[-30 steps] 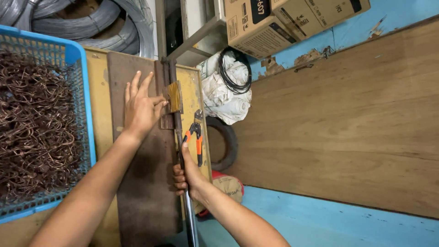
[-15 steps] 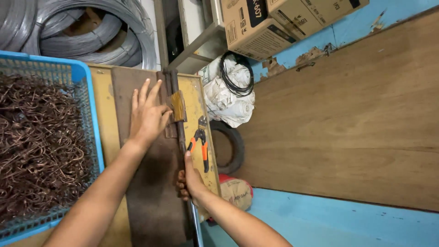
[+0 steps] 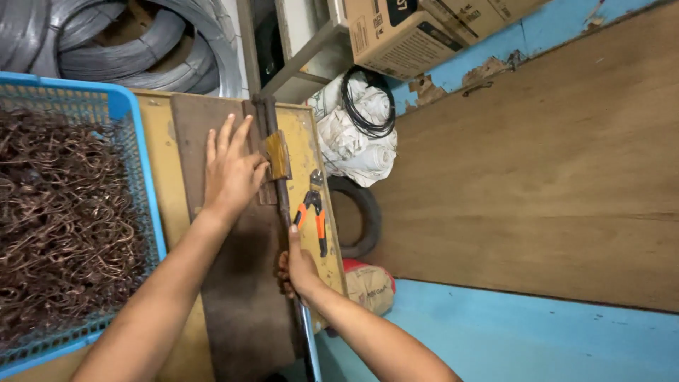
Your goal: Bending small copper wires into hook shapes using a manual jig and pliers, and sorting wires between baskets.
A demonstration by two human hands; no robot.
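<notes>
Fingers spread and flat, the left hand (image 3: 232,170) presses palm-down on a dark brown board (image 3: 237,283) that lies along a yellow workbench (image 3: 161,177), its fingertips reaching toward the board's far end and its thumb touching a small brass-coloured hinge plate (image 3: 277,154). The right hand (image 3: 297,265) is closed around a long metal lever bar (image 3: 283,205), index finger stretched along the shaft, the bar running lengthwise down the bench from the hinge plate past the wrist toward the near edge. Just beside that hand, on the yellow surface, lies a pair of orange-handled pliers (image 3: 315,216), apart from the fingers. To the left of the bench stands a blue plastic crate (image 3: 145,184) heaped with bent, rust-brown wire pieces (image 3: 64,226). Beyond the bench, coils of grey steel wire (image 3: 127,42) are stacked, with cardboard boxes (image 3: 417,32) on a shelf and a white sack (image 3: 353,138) carrying a loop of black cable (image 3: 368,106). A black rubber ring (image 3: 364,216) rests against the bench side above the wooden floor (image 3: 537,163).
</notes>
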